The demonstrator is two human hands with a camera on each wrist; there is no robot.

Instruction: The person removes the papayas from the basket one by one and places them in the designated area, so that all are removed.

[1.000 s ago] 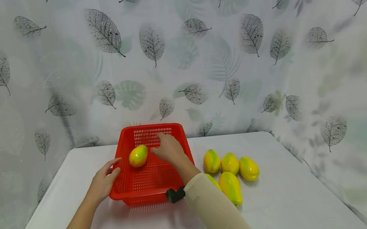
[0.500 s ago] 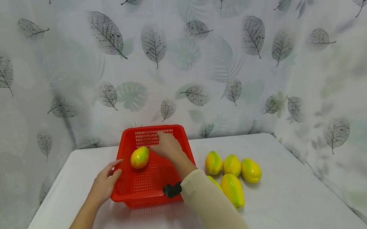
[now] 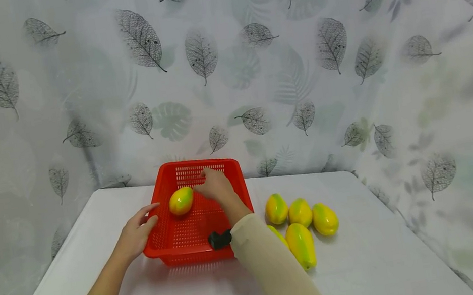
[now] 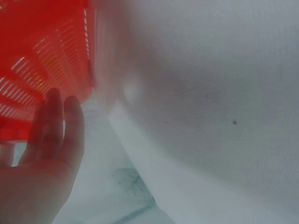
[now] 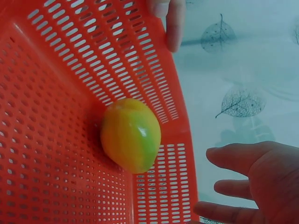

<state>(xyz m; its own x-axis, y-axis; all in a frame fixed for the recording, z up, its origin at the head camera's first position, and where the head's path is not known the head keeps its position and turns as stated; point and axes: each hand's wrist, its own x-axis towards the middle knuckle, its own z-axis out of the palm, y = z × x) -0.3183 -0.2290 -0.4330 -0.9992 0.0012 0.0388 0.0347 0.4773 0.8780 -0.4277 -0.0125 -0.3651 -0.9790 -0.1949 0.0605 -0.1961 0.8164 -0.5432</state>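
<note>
A red plastic basket (image 3: 187, 250) with slotted walls stands on the white table. One yellow-green fruit, papaya-like in shape (image 3: 181, 201), lies inside it near the left wall. At the basket's left rim is my left hand (image 3: 132, 237); its fingers (image 4: 72, 126) extend fairly straight along the outer wall in the left wrist view. My right hand (image 3: 216, 186) hovers over the basket, right of the fruit and apart from it. Its thumb and fingers are spread with nothing between them in the right wrist view, where the fruit (image 5: 131, 135) shows whole.
Several more yellow-green fruits (image 3: 300, 213) lie grouped on the table right of the basket, one partly hidden by my right sleeve (image 3: 277, 269). A leaf-patterned curtain (image 3: 224, 67) hangs behind the table (image 3: 371, 249).
The view has shifted slightly. Both hands keep nearly the same places at the basket, and the fruit inside lies where it was.
</note>
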